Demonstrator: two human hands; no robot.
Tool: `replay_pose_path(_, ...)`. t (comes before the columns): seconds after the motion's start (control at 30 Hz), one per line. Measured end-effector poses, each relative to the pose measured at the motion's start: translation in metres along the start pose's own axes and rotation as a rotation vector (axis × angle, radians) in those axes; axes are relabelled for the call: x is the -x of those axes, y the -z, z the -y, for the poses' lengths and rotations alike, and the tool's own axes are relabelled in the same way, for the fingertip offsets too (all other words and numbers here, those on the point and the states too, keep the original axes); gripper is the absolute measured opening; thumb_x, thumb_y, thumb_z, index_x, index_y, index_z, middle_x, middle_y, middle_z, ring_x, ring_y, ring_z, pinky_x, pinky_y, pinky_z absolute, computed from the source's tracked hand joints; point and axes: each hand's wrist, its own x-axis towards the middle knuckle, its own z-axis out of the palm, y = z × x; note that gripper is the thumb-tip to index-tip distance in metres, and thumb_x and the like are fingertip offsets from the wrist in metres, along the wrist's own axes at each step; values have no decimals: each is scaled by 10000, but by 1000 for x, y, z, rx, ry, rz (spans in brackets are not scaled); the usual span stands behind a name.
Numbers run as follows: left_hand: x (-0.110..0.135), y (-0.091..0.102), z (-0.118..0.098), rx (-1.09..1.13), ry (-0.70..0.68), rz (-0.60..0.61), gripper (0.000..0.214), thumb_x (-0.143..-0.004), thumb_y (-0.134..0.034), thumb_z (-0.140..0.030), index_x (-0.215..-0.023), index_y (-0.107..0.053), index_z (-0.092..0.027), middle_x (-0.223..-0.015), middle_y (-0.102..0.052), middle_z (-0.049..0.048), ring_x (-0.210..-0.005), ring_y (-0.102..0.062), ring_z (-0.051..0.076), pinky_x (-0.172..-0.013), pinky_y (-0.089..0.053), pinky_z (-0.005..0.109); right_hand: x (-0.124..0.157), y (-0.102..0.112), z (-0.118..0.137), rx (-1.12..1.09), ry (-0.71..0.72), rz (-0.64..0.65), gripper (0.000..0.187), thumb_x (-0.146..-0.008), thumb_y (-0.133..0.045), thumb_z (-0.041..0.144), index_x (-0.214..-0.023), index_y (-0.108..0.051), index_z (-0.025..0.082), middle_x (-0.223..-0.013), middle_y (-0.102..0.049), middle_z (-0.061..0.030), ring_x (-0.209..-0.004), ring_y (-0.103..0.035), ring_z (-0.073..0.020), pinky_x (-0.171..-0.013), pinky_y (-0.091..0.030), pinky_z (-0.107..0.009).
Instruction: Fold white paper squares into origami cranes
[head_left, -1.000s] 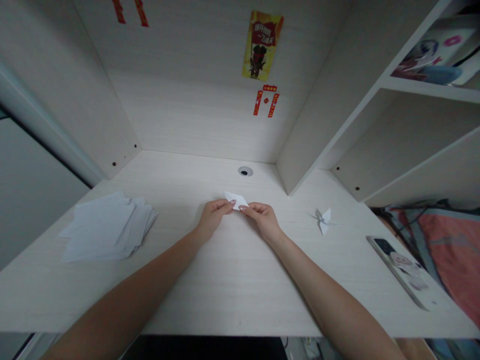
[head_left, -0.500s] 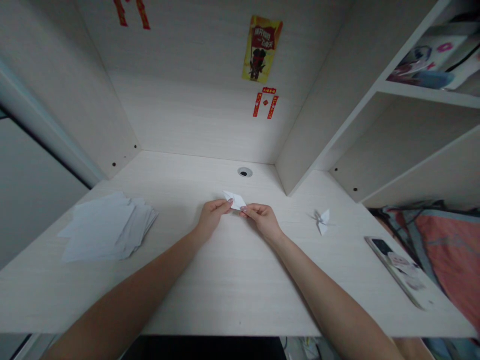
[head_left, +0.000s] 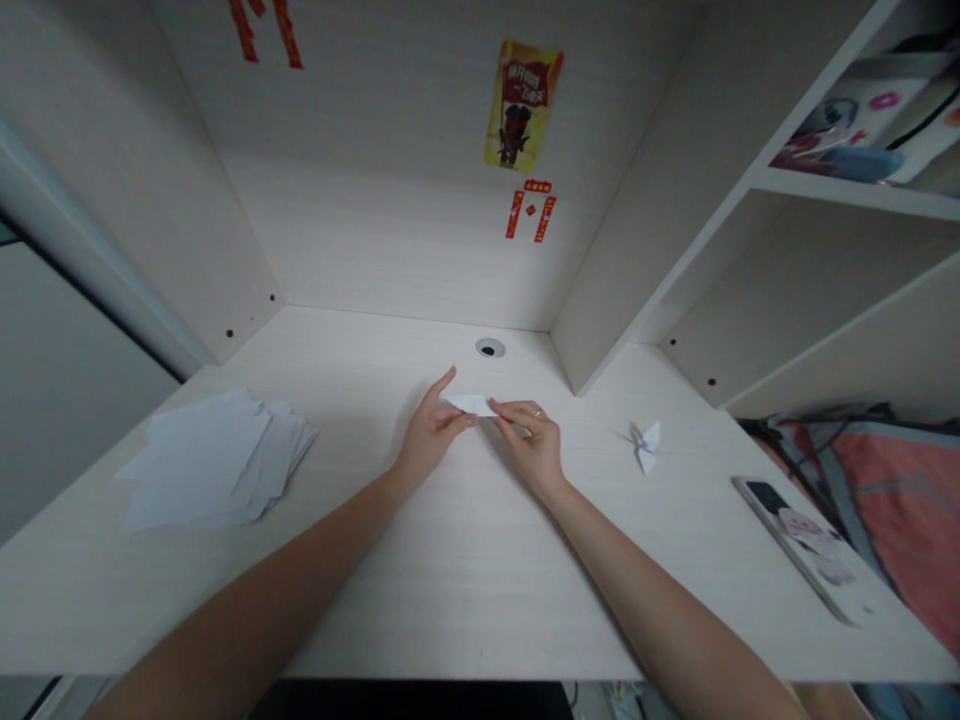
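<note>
A small piece of folded white paper [head_left: 471,404] is between my two hands, above the middle of the desk. My left hand [head_left: 433,430] pinches its near left edge between thumb and a fingertip, while the index finger points up and away. At the right end, my right hand [head_left: 532,437] grips the paper with thumb and fingers; a ring shows on one finger. To the right, a finished folded paper crane [head_left: 646,446] rests on the desk. A stack of loose white paper sheets [head_left: 206,460] lies on the left.
On the right of the desk [head_left: 420,600] lies a phone [head_left: 795,545] in a decorated case. Beyond it is a red and grey cloth [head_left: 892,500]. A round cable hole [head_left: 490,348] is near the back wall. An upright panel [head_left: 622,300] divides off the right-hand shelves.
The paper has been turned so it now shows a flatter, narrower shape. My left index finger has lifted off it, and my right fingers have shifted along its right end.
</note>
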Motion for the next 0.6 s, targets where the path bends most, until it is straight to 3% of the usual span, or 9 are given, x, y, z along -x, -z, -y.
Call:
replay_pose_path(0.1, -1, 1, 1, -38, -18, -23, 705, -681, -670, -255, -1329, -400, -187, -856, -716, 34, -811, -654, 159, -827, -483, 304, 0, -2, 0, -28, -1, 13, 231, -772, -625, 270, -994, -686, 298, -906, -685, -48, -851, -597, -193, -795, -465, -350)
replay_pose_path(0.23, -2, 4, 4, -166, -53, -48, 308, -691, -657, -258, -982, -684, -163, -953, -712, 64, -882, -647, 196, -856, -477, 314, 0, -2, 3, -53, -12, 27, 239, -778, -618, 269, -1008, -680, 289, -908, -678, -49, -855, -599, -186, -788, -471, -337)
replay_pose_path(0.3, -3, 5, 6, -212, -78, -61, 208, -707, -641, -257, -882, -713, -172, -964, -712, 59, -899, -646, 201, -876, -469, 323, 0, -2, 4, -66, -25, 31, 229, -776, -619, 270, -994, -687, 283, -907, -676, -50, -854, -602, -184, -790, -473, -334)
replay_pose_path(0.6, -1, 6, 5, -215, -67, -89, 219, -678, -669, -256, -874, -718, -173, -934, -720, 60, -852, -663, 212, -822, -498, 319, 0, -3, 0, -196, -170, 60, 165, -717, -670, 319, -857, -724, 252, -857, -712, -52, -776, -627, -192, -744, -489, -337)
